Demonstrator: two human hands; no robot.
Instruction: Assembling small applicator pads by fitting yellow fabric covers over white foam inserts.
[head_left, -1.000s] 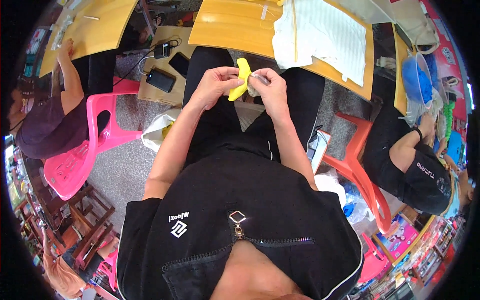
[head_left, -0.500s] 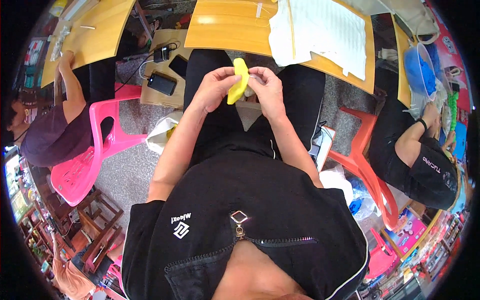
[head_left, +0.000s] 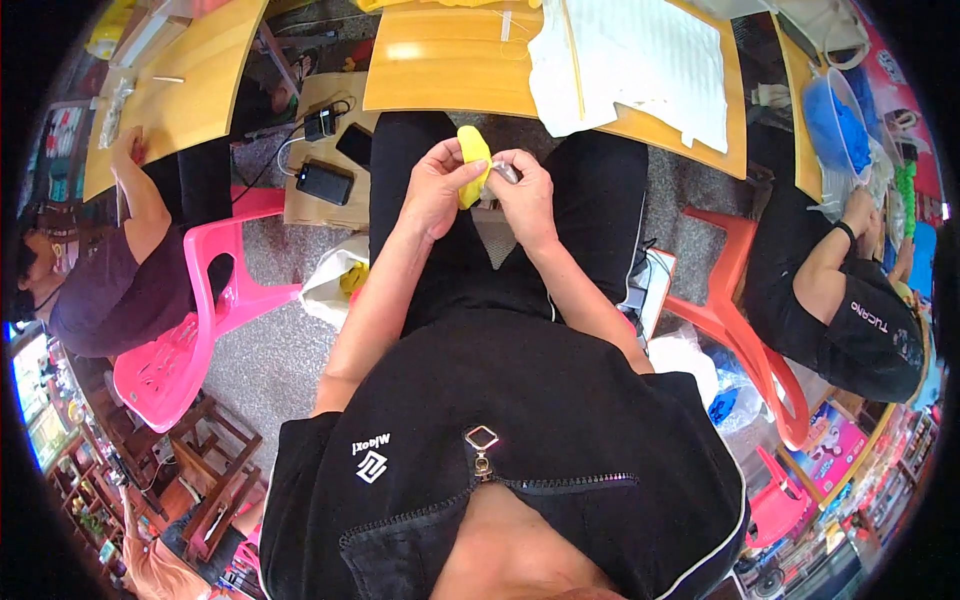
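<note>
Above my lap, my left hand (head_left: pixel 436 190) pinches a bright yellow, curved, banana-shaped piece (head_left: pixel 473 158) between thumb and fingers. It stands nearly upright, its top end poking out above my fingertips. My right hand (head_left: pixel 526 200) is closed just to the right of it, fingertips close to the piece's right edge. A small silvery-grey thing (head_left: pixel 508 172) shows between the right thumb and fingers; its kind is too small to tell. Something whitish shows between the two hands, partly hidden by the fingers.
Ahead is a wooden table (head_left: pixel 440 70) bearing a white cloth (head_left: pixel 630 70). Two phones lie on a cardboard-coloured surface at left, one the black phone (head_left: pixel 324 184). A white bag (head_left: pixel 335 290) with yellow pieces stands beside my left leg. Co-workers sit on both sides, near a pink chair (head_left: pixel 205 300) and an orange chair (head_left: pixel 725 290).
The yellow piece is a little lower and further left. My right hand has turned, and a silvery-grey thing now shows in its fingers. The view has shifted slightly.
</note>
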